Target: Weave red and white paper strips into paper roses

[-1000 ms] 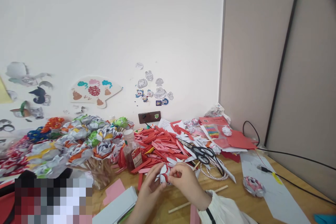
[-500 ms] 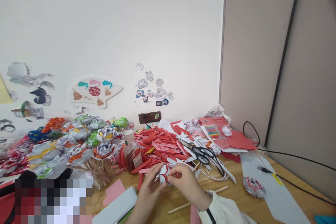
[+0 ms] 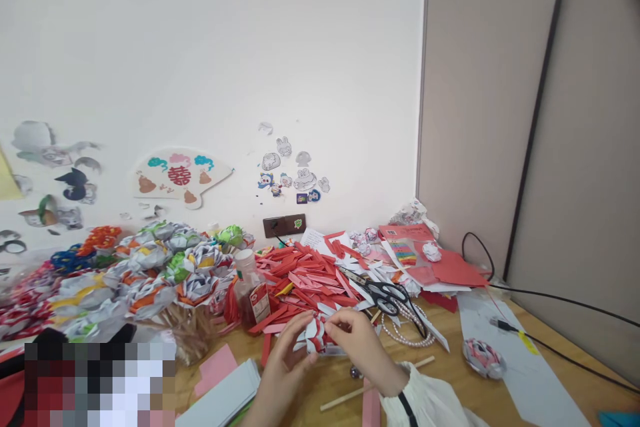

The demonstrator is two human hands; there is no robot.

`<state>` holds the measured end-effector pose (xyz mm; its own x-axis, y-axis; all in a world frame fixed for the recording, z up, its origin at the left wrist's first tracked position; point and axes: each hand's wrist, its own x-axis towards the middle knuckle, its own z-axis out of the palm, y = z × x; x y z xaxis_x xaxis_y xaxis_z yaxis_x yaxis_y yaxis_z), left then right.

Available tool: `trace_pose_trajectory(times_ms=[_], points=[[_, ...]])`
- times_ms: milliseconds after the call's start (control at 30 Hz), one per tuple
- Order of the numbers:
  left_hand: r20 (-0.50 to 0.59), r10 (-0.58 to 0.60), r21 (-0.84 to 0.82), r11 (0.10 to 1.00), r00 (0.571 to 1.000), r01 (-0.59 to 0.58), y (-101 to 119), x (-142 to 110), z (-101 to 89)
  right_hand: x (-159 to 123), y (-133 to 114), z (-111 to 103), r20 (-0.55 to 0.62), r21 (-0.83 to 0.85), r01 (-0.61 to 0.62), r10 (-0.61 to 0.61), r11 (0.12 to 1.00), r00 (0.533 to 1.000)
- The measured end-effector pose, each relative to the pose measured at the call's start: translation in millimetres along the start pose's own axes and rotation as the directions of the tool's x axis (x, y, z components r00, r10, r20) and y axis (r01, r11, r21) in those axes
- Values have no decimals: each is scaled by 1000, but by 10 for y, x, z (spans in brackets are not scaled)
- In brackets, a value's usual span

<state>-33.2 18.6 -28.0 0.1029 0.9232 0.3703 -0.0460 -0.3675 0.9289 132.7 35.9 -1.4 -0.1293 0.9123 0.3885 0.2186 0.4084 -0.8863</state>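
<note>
Between both hands, above the wooden table, is a red and white folded-paper flower (image 3: 315, 335). My left hand (image 3: 284, 355) holds its left side, thumb below and fingers behind. The fingers of my right hand (image 3: 351, 340) pinch the flower's right edge. A small shiny dark ball (image 3: 355, 371) shows beneath the right hand. Right behind the hands lies a heap of red folded paper strips (image 3: 300, 273), with white pieces at its near side. Black-handled scissors (image 3: 385, 295) rest on the heap's right, beside a string of pearl beads (image 3: 407, 327).
On the left, many paper flowers (image 3: 150, 257) crowd together on stems. A glue bottle (image 3: 250, 290) stands before them. White paper strips (image 3: 225, 393) and a wooden stick (image 3: 345, 398) lie in front. At right are a pink-white flower (image 3: 483, 357) and a black cable (image 3: 560, 347).
My right hand has shifted slightly, its fingers now further over the flower's edge. The left thumb has come lower. A shiny dark ball now shows under the right hand.
</note>
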Motion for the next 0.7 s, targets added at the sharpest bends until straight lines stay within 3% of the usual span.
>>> trace_pose_trajectory(times_ms=[367,700], points=[[-45,13,119,993,999,-8,-99,-7,-24,-35,-51,7,84,153,-93,81,984,993],[-15,21,44,999,1000,-21,-84,-15,-33,-33,-116,-26,132,215,-168,142,962,981]])
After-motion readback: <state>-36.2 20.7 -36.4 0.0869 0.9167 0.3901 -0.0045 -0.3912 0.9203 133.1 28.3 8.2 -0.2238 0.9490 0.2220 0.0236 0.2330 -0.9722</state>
